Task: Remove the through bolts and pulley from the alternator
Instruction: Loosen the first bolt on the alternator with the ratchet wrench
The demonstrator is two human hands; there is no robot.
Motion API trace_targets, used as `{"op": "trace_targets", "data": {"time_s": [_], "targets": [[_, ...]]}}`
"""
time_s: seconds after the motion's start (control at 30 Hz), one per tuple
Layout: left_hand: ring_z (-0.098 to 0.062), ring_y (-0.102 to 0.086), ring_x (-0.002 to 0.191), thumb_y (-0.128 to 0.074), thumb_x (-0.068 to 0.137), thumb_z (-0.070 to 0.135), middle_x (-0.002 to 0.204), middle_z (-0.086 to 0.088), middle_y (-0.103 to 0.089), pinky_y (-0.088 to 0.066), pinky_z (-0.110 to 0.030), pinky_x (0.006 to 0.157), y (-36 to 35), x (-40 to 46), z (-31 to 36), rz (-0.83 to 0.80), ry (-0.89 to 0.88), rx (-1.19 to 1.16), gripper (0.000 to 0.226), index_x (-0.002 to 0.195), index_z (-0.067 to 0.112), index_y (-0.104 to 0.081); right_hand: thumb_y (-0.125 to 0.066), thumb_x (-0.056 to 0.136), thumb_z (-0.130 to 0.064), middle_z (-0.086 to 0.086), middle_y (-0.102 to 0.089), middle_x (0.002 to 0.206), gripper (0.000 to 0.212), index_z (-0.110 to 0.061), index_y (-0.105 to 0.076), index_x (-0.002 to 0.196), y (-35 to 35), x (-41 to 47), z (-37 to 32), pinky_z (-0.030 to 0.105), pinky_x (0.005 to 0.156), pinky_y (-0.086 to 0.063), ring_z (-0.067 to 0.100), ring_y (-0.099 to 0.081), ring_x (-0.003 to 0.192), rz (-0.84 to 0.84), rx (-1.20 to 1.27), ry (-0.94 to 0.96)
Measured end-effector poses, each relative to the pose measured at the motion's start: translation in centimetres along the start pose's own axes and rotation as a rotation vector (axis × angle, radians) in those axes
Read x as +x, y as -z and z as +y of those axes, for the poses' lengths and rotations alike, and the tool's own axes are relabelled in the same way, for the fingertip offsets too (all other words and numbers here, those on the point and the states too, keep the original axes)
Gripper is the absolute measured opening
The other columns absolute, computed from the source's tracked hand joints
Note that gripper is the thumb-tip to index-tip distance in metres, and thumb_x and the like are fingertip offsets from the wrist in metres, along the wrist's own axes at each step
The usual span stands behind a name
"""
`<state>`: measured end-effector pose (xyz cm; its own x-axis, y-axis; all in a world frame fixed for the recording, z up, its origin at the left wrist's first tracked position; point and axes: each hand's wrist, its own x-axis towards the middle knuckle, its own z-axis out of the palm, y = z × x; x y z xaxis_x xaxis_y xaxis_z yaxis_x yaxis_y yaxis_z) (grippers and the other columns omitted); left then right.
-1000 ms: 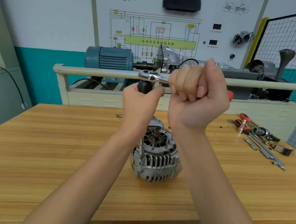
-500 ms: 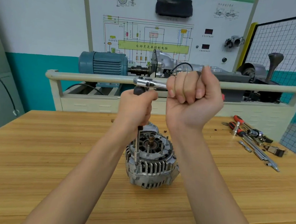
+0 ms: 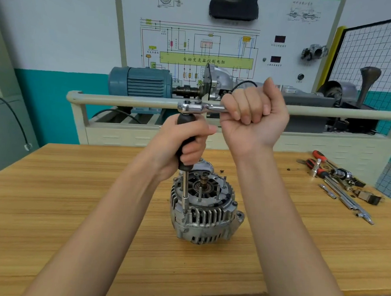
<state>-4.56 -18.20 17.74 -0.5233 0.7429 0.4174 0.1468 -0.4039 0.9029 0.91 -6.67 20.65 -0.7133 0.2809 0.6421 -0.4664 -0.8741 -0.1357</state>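
Left hand (image 3: pixel 181 144): fingers clenched round the black cylindrical driver handle (image 3: pixel 185 145), held upright. Right hand (image 3: pixel 252 117): fingers clenched round the chrome ratchet wrench (image 3: pixel 199 107), which lies level with its head seated on the handle's top. Below the left hand, the slim steel extension shaft (image 3: pixel 185 191) drops to the near-left rim of the silver finned alternator (image 3: pixel 205 213), its tip on a bolt at the housing edge.

The alternator stands on end near the middle of the light wooden workbench (image 3: pixel 70 208), well apart from every bench edge, with bare wood all round it. Loose red-handled screwdrivers and sockets (image 3: pixel 335 180) lie well apart at the far right, near that edge.

Against the frame 0.5 s ago, both grips are unchanged; the ratchet sits at much the same angle and the alternator occupies the same spot.
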Motion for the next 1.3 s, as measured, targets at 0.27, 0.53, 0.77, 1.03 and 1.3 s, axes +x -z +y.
{"op": "trace_targets", "data": {"time_s": [0.27,0.53,0.77,1.03,1.3], "targets": [[-0.008,-0.017,0.030,-0.055,0.088,0.004,0.037,0.007,-0.025,-0.016,-0.012,0.037,-1.3,1.1,-0.6,0.368,-0.023,0.081,0.048,0.048,0.020,-0.033,-0.043,0.082,-0.014,-0.004,-0.024,0.032,0.048,-0.017,-0.034,0.035,0.0,-0.1,0.3,0.021,0.039,-0.023,0.010,-0.021,0.030,0.061,-0.051,0.125],[-0.015,-0.018,0.048,-0.059,0.072,0.009,0.050,0.000,-0.025,-0.016,-0.027,0.046,-2.6,1.2,-1.7,0.698,-0.165,0.185,0.033,0.056,0.020,-0.032,-0.037,0.083,0.004,-0.004,-0.032,0.038,0.044,-0.015,-0.023,0.047,-1.7,-3.9,3.7,0.029,0.045,-0.019,0.009,-0.025,0.036,-0.189,-0.532,0.560],[-0.009,-0.025,0.032,-0.061,0.076,0.011,0.039,0.005,-0.031,-0.023,-0.018,0.036,0.4,0.5,-0.1,0.093,0.034,0.014,0.035,0.047,0.019,-0.042,-0.041,0.085,-0.012,-0.004,-0.025,0.032,0.050,-0.017,-0.035,0.036,-0.7,-0.9,0.8,0.022,0.042,-0.023,0.012,-0.017,0.034,-0.046,-0.211,0.144],[-0.007,-0.016,0.028,-0.056,0.083,0.009,0.035,0.007,-0.023,-0.016,-0.011,0.035,-0.4,0.9,-0.4,0.136,0.067,0.047,0.049,0.043,0.021,-0.032,-0.043,0.083,-0.014,-0.004,-0.023,0.032,0.047,-0.017,-0.034,0.036,0.3,-0.3,0.1,0.021,0.039,-0.022,0.010,-0.021,0.030,0.071,0.006,0.114],[-0.017,-0.017,0.048,-0.058,0.071,0.007,0.051,-0.002,-0.023,-0.015,-0.028,0.048,-3.1,1.4,-1.5,0.672,-0.136,0.235,0.036,0.054,0.020,-0.029,-0.036,0.084,0.001,-0.004,-0.027,0.037,0.043,-0.015,-0.021,0.047,-1.5,-3.6,3.0,0.029,0.045,-0.017,0.009,-0.022,0.036,-0.186,-0.498,0.557]]}}
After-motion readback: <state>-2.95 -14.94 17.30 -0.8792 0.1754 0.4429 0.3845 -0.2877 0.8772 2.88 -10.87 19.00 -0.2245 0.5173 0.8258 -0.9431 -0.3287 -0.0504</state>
